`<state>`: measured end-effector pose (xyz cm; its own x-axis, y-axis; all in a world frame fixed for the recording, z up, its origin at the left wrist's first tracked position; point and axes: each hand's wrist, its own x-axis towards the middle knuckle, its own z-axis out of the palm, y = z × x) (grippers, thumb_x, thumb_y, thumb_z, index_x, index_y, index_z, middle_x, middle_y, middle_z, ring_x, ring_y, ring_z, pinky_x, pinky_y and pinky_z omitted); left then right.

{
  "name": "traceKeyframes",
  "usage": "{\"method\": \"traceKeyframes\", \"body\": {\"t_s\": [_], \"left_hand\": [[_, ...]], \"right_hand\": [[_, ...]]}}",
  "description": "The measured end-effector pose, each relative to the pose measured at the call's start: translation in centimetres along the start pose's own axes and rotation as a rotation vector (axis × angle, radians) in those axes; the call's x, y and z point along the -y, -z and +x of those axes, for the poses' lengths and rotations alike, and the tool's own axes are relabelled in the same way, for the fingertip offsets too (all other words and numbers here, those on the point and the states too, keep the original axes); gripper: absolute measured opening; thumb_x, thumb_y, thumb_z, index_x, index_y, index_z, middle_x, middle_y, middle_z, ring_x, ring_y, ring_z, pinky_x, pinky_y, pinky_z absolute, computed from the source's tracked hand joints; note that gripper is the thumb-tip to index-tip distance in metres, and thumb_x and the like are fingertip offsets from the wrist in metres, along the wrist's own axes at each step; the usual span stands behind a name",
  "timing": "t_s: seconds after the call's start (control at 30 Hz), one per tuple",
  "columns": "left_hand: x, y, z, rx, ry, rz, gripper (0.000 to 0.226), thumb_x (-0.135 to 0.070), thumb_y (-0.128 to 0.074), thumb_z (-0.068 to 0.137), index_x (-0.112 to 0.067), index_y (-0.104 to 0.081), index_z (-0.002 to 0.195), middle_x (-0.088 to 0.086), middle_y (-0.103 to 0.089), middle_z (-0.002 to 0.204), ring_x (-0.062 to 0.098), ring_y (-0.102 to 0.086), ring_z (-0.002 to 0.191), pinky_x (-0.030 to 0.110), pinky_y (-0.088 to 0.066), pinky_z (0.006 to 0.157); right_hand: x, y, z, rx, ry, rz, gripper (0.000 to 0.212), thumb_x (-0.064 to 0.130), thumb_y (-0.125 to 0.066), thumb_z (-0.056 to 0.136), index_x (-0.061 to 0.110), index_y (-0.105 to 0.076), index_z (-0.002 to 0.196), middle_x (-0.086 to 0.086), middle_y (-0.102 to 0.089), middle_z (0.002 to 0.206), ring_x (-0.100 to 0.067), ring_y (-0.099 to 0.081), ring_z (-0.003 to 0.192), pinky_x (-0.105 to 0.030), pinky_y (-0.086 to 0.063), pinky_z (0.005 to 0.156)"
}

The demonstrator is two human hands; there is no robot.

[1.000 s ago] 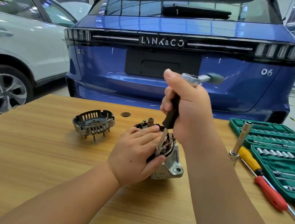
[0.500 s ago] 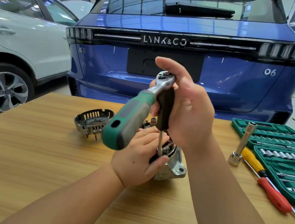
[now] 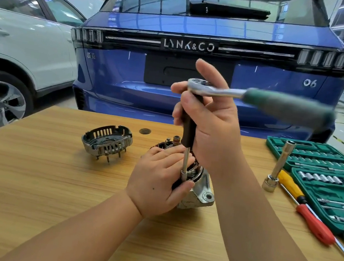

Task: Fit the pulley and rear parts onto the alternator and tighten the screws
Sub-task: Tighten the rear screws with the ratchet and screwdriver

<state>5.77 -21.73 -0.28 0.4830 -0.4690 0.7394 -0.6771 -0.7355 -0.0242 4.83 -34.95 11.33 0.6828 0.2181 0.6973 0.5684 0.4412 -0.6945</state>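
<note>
A: What changed in the last half second?

B: The green-handled chrome ratchet [image 3: 257, 97] has swung from the left, near side round to the right; its handle is blurred. I judge a screw is being run down into the alternator, so tightening is under way, not finished.

A: And the hands?

B: The left hand [image 3: 155, 184] is clamped on the silver alternator body [image 3: 199, 193], which stands on the wooden counter [image 3: 31, 178]. The right hand [image 3: 209, 122] is wrapped round the black-gripped extension bar [image 3: 188, 132] under the ratchet head, its tip down at the alternator's top.

A: Count things, left to right.

B: One slotted metal rear cover [image 3: 107, 140], apart from the alternator, not yet fitted. One small dark disc [image 3: 145, 131]. One loose long chrome socket [image 3: 279, 165]. One yellow-and-red screwdriver [image 3: 306, 209]. One green socket case [image 3: 333, 185]. Behind, two cars: one white [image 3: 25, 47], one blue [image 3: 201, 25].
</note>
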Motion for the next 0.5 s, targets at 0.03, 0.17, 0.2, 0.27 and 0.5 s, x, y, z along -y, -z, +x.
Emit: {"method": "traceKeyframes", "body": {"t_s": [0.03,0.17,0.2,0.27,0.5], "left_hand": [[0.0,0.0,0.0,-0.005,0.000,0.007,0.049,-0.046,-0.047,0.097,-0.013,-0.069,0.126,0.000,-0.068,0.128,0.020,-0.054,0.132,0.044,-0.046,0.099],[-0.1,0.0,0.0,0.005,0.010,0.005,0.050,-0.046,-0.048,0.096,-0.013,-0.068,0.127,-0.001,-0.067,0.130,0.018,-0.053,0.134,0.045,-0.046,0.099],[0.0,0.0,0.0,0.001,0.008,0.003,0.050,-0.046,-0.048,0.096,-0.013,-0.068,0.127,-0.001,-0.068,0.129,0.018,-0.053,0.133,0.045,-0.046,0.098],[0.0,-0.1,0.0,-0.017,-0.002,0.000,0.047,-0.044,-0.050,0.096,-0.012,-0.070,0.123,0.000,-0.069,0.126,0.019,-0.055,0.131,0.046,-0.047,0.097],[-0.1,0.0,0.1,-0.040,-0.014,0.021,0.044,-0.043,-0.051,0.095,-0.011,-0.072,0.117,0.000,-0.071,0.122,0.020,-0.057,0.128,0.045,-0.048,0.094]], "right_hand": [[0.0,0.1,0.0,-0.004,0.021,-0.011,0.044,0.001,-0.055,0.093,0.032,-0.060,0.124,-0.007,-0.066,0.096,-0.016,-0.056,0.068,-0.029,-0.050,0.065],[0.0,0.2,0.0,0.071,-0.039,0.069,0.039,0.019,-0.054,0.085,0.034,-0.070,0.117,-0.003,-0.065,0.091,-0.019,-0.054,0.070,-0.032,-0.047,0.065],[0.0,0.1,0.0,0.063,-0.048,0.072,0.036,0.026,-0.053,0.085,0.032,-0.069,0.116,-0.003,-0.064,0.089,-0.019,-0.054,0.070,-0.033,-0.047,0.064],[0.1,-0.3,0.0,-0.015,-0.051,0.028,0.031,0.037,-0.058,0.086,0.029,-0.065,0.115,-0.001,-0.062,0.082,-0.017,-0.052,0.064,-0.031,-0.046,0.058],[0.8,-0.4,0.2,-0.261,-0.179,-0.192,0.022,0.026,-0.069,0.091,0.006,-0.061,0.095,0.003,-0.051,0.058,-0.011,-0.043,0.050,-0.029,-0.040,0.054]]}}
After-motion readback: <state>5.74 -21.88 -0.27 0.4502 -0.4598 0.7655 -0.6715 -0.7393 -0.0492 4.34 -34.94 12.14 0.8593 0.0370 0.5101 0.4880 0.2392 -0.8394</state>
